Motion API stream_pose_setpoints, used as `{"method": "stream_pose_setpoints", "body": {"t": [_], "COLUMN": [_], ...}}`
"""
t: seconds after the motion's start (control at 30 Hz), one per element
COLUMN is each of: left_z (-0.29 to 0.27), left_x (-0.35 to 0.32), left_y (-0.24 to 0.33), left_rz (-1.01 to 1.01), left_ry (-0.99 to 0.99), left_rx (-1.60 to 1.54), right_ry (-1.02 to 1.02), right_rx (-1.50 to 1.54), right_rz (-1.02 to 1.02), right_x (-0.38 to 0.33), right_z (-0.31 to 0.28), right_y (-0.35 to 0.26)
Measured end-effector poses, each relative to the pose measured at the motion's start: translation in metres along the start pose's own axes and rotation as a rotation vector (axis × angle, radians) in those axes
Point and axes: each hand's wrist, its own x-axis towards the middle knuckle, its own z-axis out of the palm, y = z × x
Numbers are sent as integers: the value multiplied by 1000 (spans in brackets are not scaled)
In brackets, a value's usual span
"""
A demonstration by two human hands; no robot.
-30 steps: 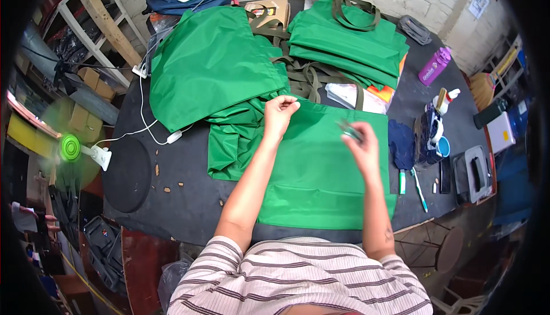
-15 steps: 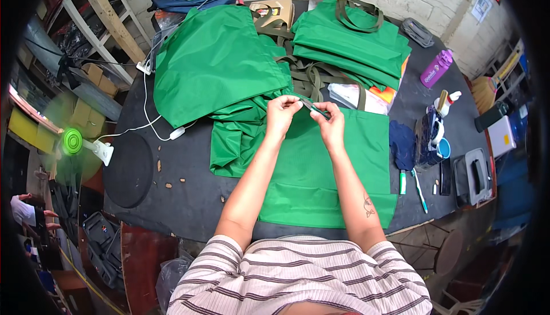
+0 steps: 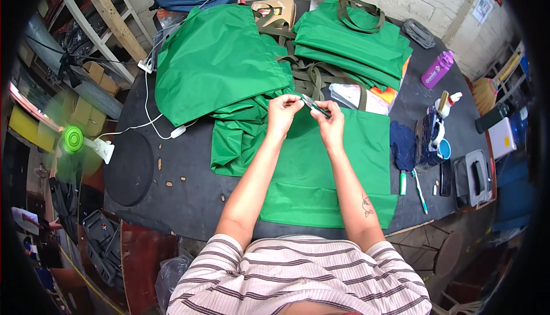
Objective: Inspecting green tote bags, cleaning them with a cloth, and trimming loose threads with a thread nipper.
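Note:
A green fabric tote bag lies spread on the dark table in front of me, under my forearms. At its top edge, the fingers of my left hand are pinched together on the bag's green cloth, close to a dark strap. My right hand is closed around a pair of small thread snips, whose metal blades point toward the left fingertips. The exact bit of cloth or thread between the hands is too small to make out.
Beyond my hands, a heap of green bags sits left and a folded stack right. A purple bottle, a caddy and a toothbrush line the right side. A green fan spins at left.
The snips have shifted slightly between my fingers, and their blades show more plainly beside the left fingertips. Both hands stay in nearly the same place, and the bags have not moved.

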Motion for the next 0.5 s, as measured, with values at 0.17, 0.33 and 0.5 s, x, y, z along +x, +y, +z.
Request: {"method": "stream_pose_setpoints", "body": {"t": [0.17, 0.33, 0.5], "left_z": [-8, -57, -72], "left_x": [0, -50, -150], "left_y": [-1, 46, 71], "left_rz": [8, 191, 240], "left_ry": [14, 99, 169], "left_rx": [185, 400, 648], "right_ry": [97, 237, 415], "right_rx": [8, -252, -889], "right_rz": [-18, -5, 324], "right_x": [6, -25, -117], "right_z": [-24, -154, -312], "right_y": [18, -23, 38]}}
